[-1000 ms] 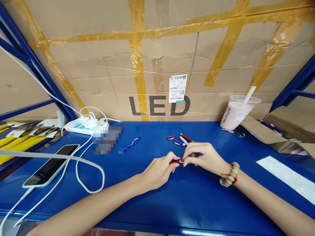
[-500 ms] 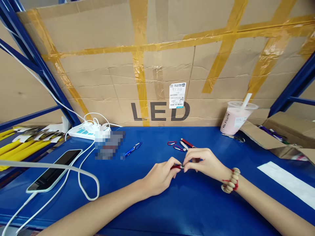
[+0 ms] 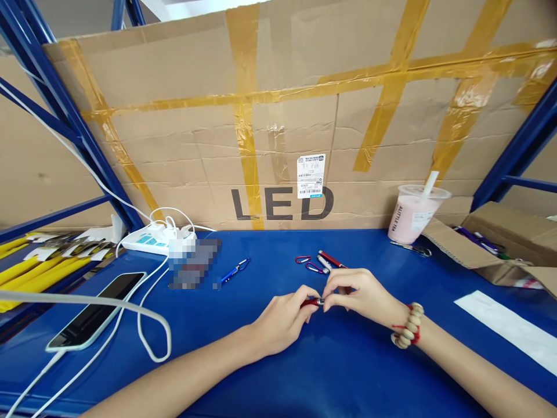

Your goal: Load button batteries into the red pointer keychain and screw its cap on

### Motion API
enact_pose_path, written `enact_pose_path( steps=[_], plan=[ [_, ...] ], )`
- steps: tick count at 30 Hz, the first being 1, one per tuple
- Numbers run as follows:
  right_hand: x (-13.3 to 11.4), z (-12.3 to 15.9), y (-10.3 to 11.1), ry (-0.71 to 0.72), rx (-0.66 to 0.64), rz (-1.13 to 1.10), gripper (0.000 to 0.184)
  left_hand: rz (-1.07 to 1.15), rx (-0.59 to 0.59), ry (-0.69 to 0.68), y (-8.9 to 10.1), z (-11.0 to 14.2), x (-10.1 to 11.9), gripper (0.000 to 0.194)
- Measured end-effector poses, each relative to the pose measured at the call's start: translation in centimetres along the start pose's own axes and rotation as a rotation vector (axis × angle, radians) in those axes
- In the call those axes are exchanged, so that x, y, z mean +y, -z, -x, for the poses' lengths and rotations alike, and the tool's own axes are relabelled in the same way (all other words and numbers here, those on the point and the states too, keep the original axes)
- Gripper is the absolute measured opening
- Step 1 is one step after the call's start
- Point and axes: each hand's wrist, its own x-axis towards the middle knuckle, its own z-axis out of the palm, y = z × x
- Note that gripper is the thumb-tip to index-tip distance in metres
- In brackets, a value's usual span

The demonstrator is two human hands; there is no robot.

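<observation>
Chiefly the wearer's head has moved over the past second: tipped up, so the top edge of the big brown cardboard sheet [image 3: 195, 157] with yellow tape is now in sight. Slim red cylinder with a silvery metal end [image 3: 310, 302] lies between the two hands, over the glossy blue tabletop [image 3: 278, 383]; red body within the left fingers, silvery end toward the right fingertips. Hands and cylinder otherwise keep nearly the same pose as before. Left hand [image 3: 282, 322]: thumb and fingers clenched round the red body, hiding part of it. Right hand [image 3: 361, 296], pale beaded bracelet [image 3: 409, 328] at its wrist: thumb and forefinger drawn together in a pinch at the silvery end, rounded gap behind the tips. Just beyond the right knuckles: another red cylinder [image 3: 332, 259], beside a silver cylinder [image 3: 324, 262] and a purple carabiner clip [image 3: 314, 267].
</observation>
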Motion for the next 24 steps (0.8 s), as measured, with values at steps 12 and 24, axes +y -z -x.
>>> enact_pose_path(
  steps=[12, 24],
  plan=[
    [-0.15, 0.06, 0.1, -0.007, -0.012, -0.006, 0.028, -0.025, 0.002, 0.004, -0.03, -0.05, 0.05, 0.017],
    [-0.16, -0.16, 0.08, -0.011, -0.023, 0.004, 0.029, -0.029, -0.004, 0.002, 0.06, 0.04, 0.06, 0.017]
  ],
)
